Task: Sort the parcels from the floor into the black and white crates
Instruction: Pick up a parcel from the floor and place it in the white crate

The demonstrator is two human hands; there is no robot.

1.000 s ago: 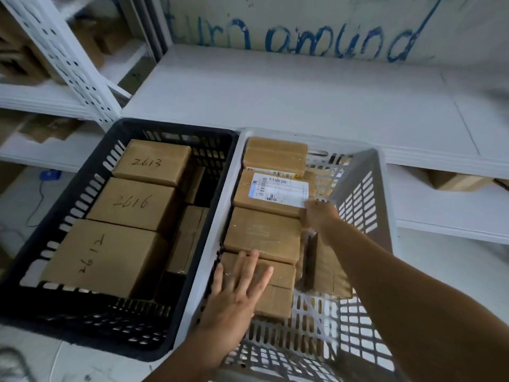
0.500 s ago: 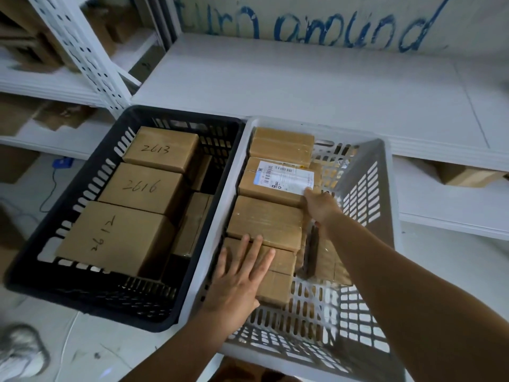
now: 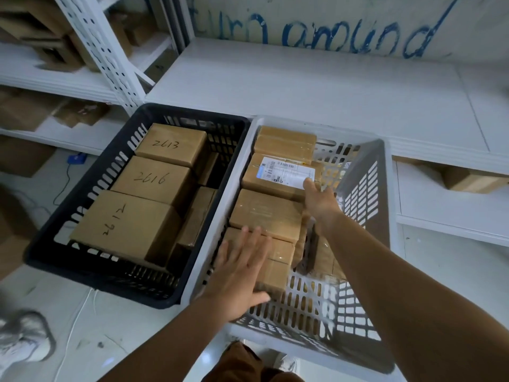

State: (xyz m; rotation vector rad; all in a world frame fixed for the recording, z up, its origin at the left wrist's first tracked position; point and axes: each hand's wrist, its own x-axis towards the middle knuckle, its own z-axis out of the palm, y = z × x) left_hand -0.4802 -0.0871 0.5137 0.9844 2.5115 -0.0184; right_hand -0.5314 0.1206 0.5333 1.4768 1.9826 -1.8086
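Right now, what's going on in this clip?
A person is packing brown parcels into two crates side by side on the floor. The black crate holds boxes with handwritten numbers. Both hands are in the white crate: the left hand lies flat, fingers spread, on the nearest parcel, and the right hand touches the corner of the labelled parcel. Its grip can't be made out.

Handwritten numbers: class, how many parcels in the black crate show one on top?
3. In the black crate, along its left side: far parcel "2613", middle parcel "2616", near parcel with a sideways number. Parcels on edge beside them may hide more.
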